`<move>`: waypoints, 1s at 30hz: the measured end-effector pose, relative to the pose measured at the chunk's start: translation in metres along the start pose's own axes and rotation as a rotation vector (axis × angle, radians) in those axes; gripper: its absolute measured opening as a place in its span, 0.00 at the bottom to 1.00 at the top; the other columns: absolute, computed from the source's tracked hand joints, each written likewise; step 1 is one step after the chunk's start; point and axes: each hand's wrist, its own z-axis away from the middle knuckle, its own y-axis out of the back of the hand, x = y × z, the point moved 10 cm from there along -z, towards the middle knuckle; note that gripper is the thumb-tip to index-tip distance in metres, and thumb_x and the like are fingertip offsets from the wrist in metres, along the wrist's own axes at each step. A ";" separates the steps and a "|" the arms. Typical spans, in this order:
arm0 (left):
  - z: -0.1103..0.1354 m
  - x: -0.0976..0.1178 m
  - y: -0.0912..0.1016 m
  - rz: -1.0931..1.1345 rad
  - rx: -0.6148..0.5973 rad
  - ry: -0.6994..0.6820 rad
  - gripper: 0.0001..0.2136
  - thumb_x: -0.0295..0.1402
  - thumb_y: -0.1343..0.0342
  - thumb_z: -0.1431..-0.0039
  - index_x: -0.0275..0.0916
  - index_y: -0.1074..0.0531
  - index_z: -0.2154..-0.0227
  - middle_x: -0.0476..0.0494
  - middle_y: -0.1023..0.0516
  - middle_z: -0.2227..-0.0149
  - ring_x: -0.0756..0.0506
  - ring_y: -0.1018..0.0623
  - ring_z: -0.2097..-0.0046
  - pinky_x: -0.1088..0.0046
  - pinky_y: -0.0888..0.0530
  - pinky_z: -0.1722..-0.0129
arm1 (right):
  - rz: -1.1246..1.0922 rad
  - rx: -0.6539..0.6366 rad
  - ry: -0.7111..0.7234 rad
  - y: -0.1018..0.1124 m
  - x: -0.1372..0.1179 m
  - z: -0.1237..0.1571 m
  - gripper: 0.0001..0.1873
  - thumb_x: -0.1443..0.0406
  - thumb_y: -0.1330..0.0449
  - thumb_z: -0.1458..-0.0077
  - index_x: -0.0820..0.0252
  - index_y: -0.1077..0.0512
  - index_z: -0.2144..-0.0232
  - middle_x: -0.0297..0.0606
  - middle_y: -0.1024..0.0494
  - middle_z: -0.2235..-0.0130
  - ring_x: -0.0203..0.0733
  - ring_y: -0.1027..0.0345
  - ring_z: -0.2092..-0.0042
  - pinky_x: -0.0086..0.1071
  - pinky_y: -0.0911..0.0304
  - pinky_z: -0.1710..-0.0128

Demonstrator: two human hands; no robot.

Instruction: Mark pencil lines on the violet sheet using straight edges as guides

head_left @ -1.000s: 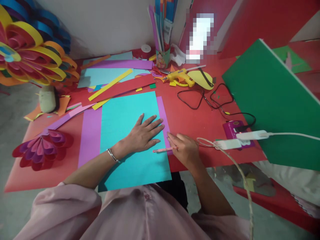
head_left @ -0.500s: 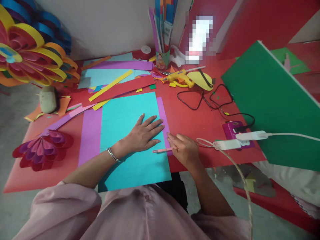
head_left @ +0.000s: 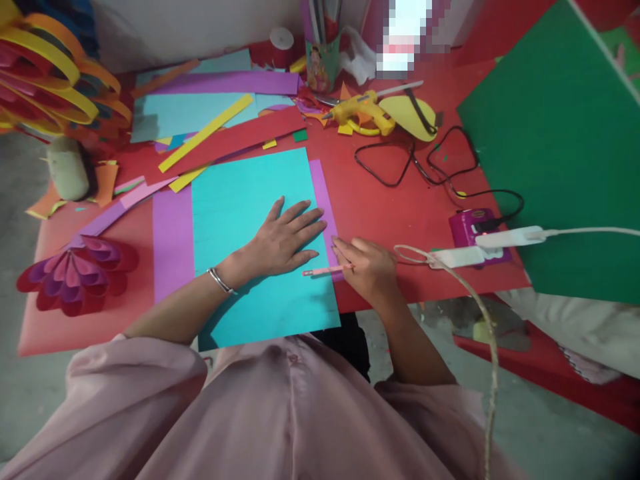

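My left hand (head_left: 289, 240) lies flat with fingers spread on a turquoise sheet of paper (head_left: 235, 207). The sheet overhangs the front edge of the red table. Beneath it is a purple sheet (head_left: 173, 240), showing as a wide band on the left and a narrow strip on the right. At the turquoise sheet's right edge, my right hand (head_left: 367, 267) is closed around a pink pencil (head_left: 320, 271). The pencil's eraser-like end points left over the turquoise paper. My fingertips rest by the purple strip, and the writing tip is hidden.
Paper strips, including a red strip (head_left: 240, 143), lie behind the sheets. A yellow glue gun (head_left: 363, 110) and its black cord are farther back. To the right are a purple power socket (head_left: 465, 227) with white plugs and a leaning green board (head_left: 555, 167). A paper flower (head_left: 70, 273) sits left.
The view has tilted downward, so the table appears higher in the picture. Both hands keep nearly the same places on the paper, with the pencil still in my right hand.
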 end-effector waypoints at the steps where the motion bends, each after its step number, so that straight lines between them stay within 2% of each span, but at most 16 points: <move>1: 0.000 0.000 0.000 0.008 0.003 0.000 0.30 0.54 0.59 0.24 0.48 0.44 0.26 0.41 0.40 0.25 0.32 0.43 0.24 0.39 0.56 0.26 | 0.002 -0.008 -0.005 0.000 0.000 0.000 0.18 0.60 0.46 0.27 0.52 0.19 0.45 0.38 0.22 0.68 0.41 0.32 0.64 0.36 0.50 0.66; 6: 0.000 -0.002 -0.001 0.034 0.002 0.011 0.31 0.54 0.58 0.25 0.52 0.48 0.25 0.42 0.40 0.25 0.33 0.44 0.24 0.40 0.59 0.25 | 0.008 -0.032 -0.024 -0.002 0.001 -0.001 0.19 0.60 0.46 0.27 0.51 0.19 0.45 0.38 0.22 0.68 0.41 0.33 0.64 0.36 0.51 0.66; 16: 0.000 -0.002 -0.002 0.010 -0.010 0.017 0.30 0.55 0.60 0.24 0.49 0.43 0.26 0.42 0.40 0.25 0.33 0.44 0.23 0.41 0.59 0.25 | 0.012 0.006 0.000 0.002 0.000 -0.002 0.19 0.60 0.46 0.27 0.51 0.18 0.45 0.37 0.23 0.69 0.40 0.33 0.66 0.37 0.52 0.66; 23: 0.000 -0.001 -0.001 0.031 0.009 0.013 0.30 0.54 0.59 0.25 0.50 0.45 0.26 0.42 0.40 0.25 0.33 0.44 0.24 0.40 0.59 0.25 | -0.004 -0.019 -0.019 -0.001 0.002 0.000 0.19 0.61 0.45 0.29 0.51 0.19 0.44 0.37 0.23 0.68 0.40 0.33 0.64 0.36 0.49 0.65; 30: 0.002 0.001 -0.002 -0.040 0.016 0.011 0.29 0.53 0.58 0.24 0.49 0.43 0.27 0.43 0.39 0.25 0.34 0.43 0.24 0.40 0.59 0.25 | -0.009 0.071 0.046 0.008 -0.004 0.001 0.17 0.64 0.43 0.30 0.54 0.18 0.47 0.36 0.22 0.69 0.40 0.31 0.66 0.35 0.46 0.65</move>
